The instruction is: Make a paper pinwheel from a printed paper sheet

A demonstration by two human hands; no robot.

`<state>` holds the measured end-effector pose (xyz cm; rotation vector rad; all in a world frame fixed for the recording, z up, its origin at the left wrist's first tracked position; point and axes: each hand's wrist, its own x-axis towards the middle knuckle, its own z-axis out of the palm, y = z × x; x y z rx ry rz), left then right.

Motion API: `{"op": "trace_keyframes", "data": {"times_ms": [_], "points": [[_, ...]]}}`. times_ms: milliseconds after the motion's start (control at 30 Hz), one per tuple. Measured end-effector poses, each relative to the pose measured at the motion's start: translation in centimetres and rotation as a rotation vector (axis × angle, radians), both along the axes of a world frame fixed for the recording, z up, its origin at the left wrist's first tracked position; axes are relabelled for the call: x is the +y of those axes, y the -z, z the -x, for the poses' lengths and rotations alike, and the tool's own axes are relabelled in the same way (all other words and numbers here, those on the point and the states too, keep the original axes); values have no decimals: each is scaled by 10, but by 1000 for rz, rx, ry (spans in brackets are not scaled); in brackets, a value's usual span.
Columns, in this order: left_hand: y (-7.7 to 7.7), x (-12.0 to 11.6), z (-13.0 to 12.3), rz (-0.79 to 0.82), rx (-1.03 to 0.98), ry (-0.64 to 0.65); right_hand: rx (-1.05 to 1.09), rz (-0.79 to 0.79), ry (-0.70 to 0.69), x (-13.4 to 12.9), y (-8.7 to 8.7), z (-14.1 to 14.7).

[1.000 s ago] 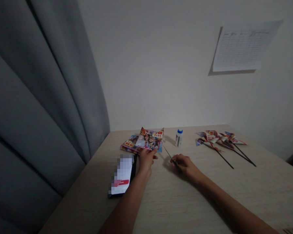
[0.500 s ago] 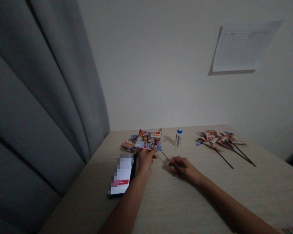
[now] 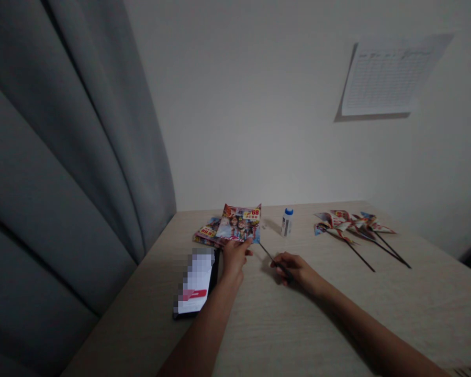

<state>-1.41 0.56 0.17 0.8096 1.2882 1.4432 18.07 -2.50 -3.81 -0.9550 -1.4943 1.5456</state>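
Observation:
A colourful printed paper sheet (image 3: pixel 240 222) with raised upper corners is pinched at its lower edge by my left hand (image 3: pixel 235 254). My right hand (image 3: pixel 292 268) is closed around the dark handle of a thin pointed tool (image 3: pixel 267 253), whose tip meets the lower right corner of the sheet. Under and to the left of the sheet lies a stack of similar printed papers (image 3: pixel 207 233). Just below that stack, beside my left wrist, is a phone (image 3: pixel 198 293) with a lit screen.
A glue bottle with a blue cap (image 3: pixel 287 222) stands behind my right hand. Several paper pinwheels on dark sticks (image 3: pixel 353 226) lie on the table (image 3: pixel 267 330) at the right. A grey curtain (image 3: pixel 82 157) borders the left side; the wall holds a paper (image 3: pixel 388 78).
The raised upper part of the held sheet has shifted and opened slightly upward. Both hands and the tool are in nearly the same place.

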Motion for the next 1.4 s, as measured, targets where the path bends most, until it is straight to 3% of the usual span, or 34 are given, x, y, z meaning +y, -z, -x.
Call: {"op": "trace_keyframes", "data": {"times_ms": [567, 967, 1400], "points": [[0, 0, -1, 15, -4, 13, 66, 25, 8, 3, 8, 1], [-1, -2, -1, 8, -14, 9, 53, 17, -7, 0, 0, 1], [1, 0, 0, -11, -32, 12, 56, 42, -5, 0, 4, 1]]}}
